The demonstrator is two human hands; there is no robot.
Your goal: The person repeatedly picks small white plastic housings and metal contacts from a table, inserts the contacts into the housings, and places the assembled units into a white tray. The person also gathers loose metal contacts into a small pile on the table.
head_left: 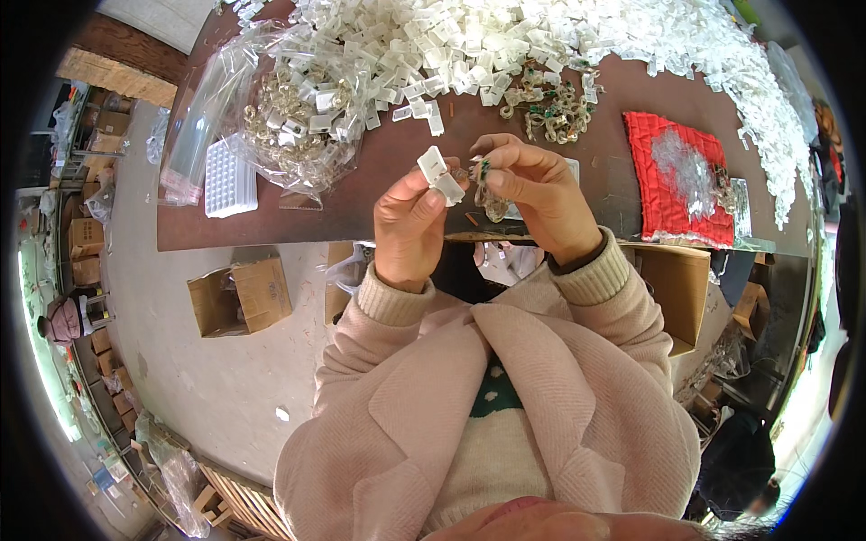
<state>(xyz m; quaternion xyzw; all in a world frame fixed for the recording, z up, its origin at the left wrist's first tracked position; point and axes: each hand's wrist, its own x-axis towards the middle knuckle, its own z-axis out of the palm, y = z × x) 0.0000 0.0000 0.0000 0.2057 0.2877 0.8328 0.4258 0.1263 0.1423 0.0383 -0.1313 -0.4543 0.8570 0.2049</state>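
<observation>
In front of my chest, my left hand (408, 230) pinches a small translucent plastic box (434, 166) whose hinged lid stands open. Close to its right, my right hand (552, 200) is closed on a small coil of clear cord (492, 205) with dark green bits at its upper end. Its exact kind I cannot make out. The two hands nearly meet over the table's near edge. Beyond my right hand lies a heap of similar clear coils (552, 110) with green and brownish parts.
A large mound of small translucent boxes (505, 41) covers the far part of the brown table (397, 140). At left are a clear bag of filled boxes (298, 126) and a white ridged tray (231, 176). A red quilted cloth (645, 171) lies right. Cardboard boxes (262, 293) stand below.
</observation>
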